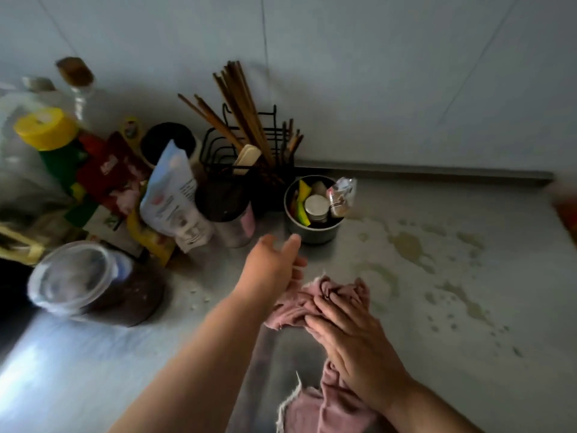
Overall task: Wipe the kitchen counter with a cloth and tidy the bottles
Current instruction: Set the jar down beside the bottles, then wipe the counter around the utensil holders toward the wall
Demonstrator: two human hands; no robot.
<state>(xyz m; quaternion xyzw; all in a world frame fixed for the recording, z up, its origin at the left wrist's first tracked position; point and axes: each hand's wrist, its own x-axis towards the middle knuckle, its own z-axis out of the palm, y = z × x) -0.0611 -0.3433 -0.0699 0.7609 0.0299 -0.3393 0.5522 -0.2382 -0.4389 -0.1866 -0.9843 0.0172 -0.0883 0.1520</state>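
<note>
A crumpled pink cloth lies on the steel counter near its front middle. My right hand presses flat on the cloth. Just left of it, my left hand pinches the cloth's far edge, thumb raised. Yellowish spill stains spread over the counter to the right. Bottles crowd the far left: a yellow-capped green bottle and a clear glass bottle with a cork-coloured top.
Food pouches, a dark jar and a lidded plastic container stand left of the hands. A black wire rack of chopsticks and a steel pot with small jars sit by the wall. An orange object shows at the right edge.
</note>
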